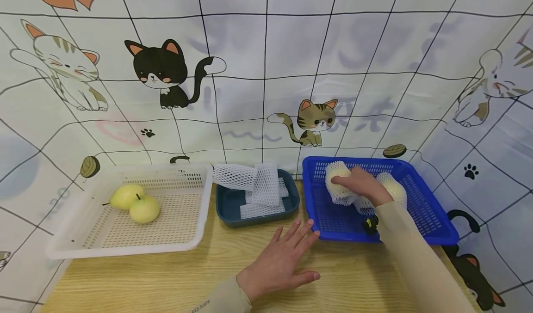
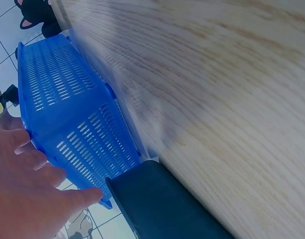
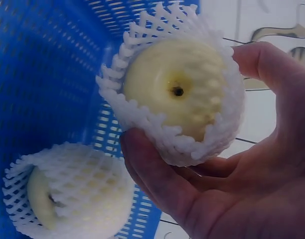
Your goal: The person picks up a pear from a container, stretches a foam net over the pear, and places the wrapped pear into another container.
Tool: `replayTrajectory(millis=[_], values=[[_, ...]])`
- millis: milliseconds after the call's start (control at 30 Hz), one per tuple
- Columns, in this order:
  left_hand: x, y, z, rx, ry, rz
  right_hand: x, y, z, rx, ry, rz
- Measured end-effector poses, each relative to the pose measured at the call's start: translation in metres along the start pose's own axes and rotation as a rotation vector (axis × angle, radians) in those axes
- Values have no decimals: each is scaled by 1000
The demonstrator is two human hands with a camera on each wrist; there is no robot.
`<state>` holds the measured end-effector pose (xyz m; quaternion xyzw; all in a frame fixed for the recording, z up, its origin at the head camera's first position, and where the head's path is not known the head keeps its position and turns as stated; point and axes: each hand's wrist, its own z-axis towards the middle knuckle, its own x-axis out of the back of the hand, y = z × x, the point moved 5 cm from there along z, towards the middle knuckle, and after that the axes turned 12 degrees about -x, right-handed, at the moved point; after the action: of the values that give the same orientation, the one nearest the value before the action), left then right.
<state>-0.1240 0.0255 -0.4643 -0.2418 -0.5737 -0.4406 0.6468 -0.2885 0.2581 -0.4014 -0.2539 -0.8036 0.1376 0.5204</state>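
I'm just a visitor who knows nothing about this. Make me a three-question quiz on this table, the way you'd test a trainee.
1. How many unwrapped fruits lie in the white basket?
2. True or false: the right hand grips a net-wrapped fruit.
3. Fill in: between the white basket and the blue basket stands a dark teal tray holding white ____.

Key:
1. Two.
2. True.
3. Foam nets.

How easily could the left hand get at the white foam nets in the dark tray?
Probably easily, yes: the left hand is empty, and the foam nets lie in the open-topped dark tray ahead and leftward, with nothing visibly blocking.
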Motion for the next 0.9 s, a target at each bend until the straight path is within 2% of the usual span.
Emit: replayTrajectory(millis=[233, 467, 667, 900], values=[[-2, -1, 0, 7, -3, 7, -12, -2, 11, -49, -2, -90], [-3, -1, 2, 21, -15, 17, -19, -7, 13, -82, -51, -172], [-3, -1, 2, 26, -15, 16, -23, -6, 23, -91, -53, -184], [-4, 0, 1, 27, -8, 12, -28, -3, 32, -112, -19, -186]])
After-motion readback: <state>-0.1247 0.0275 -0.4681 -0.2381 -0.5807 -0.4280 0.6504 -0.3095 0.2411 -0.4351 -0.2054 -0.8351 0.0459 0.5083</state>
